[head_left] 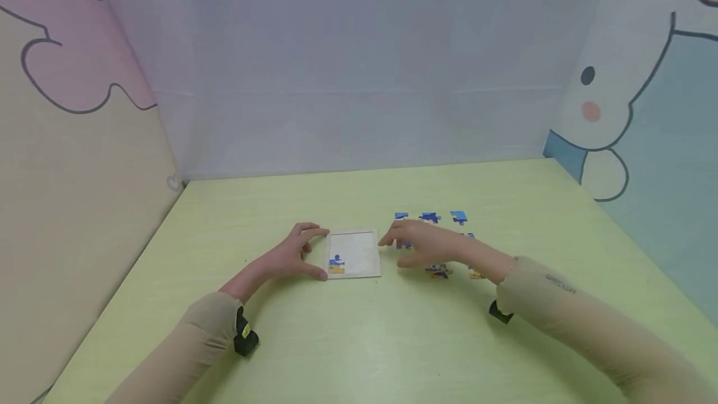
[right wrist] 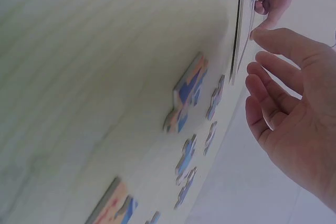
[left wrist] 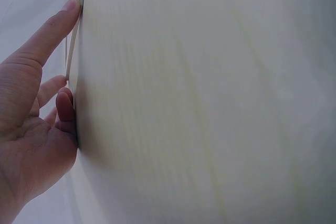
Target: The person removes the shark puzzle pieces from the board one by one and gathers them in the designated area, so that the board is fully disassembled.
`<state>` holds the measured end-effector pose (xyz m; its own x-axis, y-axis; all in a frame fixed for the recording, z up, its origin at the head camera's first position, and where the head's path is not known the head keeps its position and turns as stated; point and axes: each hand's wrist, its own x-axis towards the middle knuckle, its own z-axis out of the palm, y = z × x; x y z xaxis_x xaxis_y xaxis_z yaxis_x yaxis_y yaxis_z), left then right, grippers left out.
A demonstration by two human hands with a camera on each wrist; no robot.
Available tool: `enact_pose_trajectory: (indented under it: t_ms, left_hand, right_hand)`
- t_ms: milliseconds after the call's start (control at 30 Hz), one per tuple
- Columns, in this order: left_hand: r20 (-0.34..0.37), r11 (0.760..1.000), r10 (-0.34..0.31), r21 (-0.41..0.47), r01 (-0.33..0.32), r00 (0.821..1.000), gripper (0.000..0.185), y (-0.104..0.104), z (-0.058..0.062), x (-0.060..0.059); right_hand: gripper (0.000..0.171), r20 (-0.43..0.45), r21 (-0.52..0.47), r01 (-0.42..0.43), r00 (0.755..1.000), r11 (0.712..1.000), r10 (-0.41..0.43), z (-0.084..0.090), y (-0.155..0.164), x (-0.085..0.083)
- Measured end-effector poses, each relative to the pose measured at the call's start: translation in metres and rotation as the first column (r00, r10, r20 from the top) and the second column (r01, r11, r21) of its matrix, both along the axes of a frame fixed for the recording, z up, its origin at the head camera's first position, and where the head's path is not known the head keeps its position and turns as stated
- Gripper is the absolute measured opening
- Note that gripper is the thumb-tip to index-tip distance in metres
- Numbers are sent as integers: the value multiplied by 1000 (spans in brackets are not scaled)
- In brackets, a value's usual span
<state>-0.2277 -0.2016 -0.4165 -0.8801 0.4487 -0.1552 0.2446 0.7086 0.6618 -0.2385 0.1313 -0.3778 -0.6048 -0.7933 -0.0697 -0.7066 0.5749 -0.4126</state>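
Note:
A square puzzle tray [head_left: 354, 254] with a raised rim lies on the table in front of me. One blue and yellow puzzle piece [head_left: 336, 265] sits in its lower left corner. My left hand [head_left: 288, 257] rests at the tray's left side, thumb at the near corner and index finger at the far one. To the right of the tray, my right hand [head_left: 425, 242] hovers with relaxed, slightly bent fingers and holds nothing. Loose puzzle pieces [head_left: 459, 217] lie under and around it, some partly hidden by the hand; the right wrist view shows several pieces [right wrist: 190, 85] lying flat and apart.
The pale yellow-green table [head_left: 348, 341] reaches back to a white cloth wall [head_left: 359, 80]. Side panels with cartoon figures, one of them a white rabbit [head_left: 611, 86], stand left and right. A dark device [head_left: 245, 336] is strapped at the left wrist, another [head_left: 500, 312] at the right.

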Motion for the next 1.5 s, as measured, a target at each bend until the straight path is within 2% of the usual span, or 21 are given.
enact_pose_trajectory:
  t_ms: [200,400,667,833,1367,1500]
  left_hand:
    - [8,1000,1,-6,-1,1000,94,2,0,-2]
    - [-1,1000,-8,-12,8,1000,94,0,-3,-4]
    - [-41,999,-42,-10,41,998,93,0,1,-3]
    - [-48,999,-43,-12,42,998,93,0,4,-1]
    - [-40,999,-36,12,36,999,92,-1,3,1]
    - [-39,999,-34,19,35,999,91,-1,4,2]
  right_hand:
    - [43,33,-25,27,999,999,-26,-4,-33,-10]
    - [45,74,-69,14,997,998,-9,-8,-57,-16]
    - [45,110,-71,-12,994,997,20,-22,-78,-20]
    - [41,130,-66,-9,991,998,17,-25,-84,-19]
    - [37,301,-114,129,949,985,-90,-20,-99,-7]
    - [35,308,-125,150,946,981,-105,-19,-102,-6]
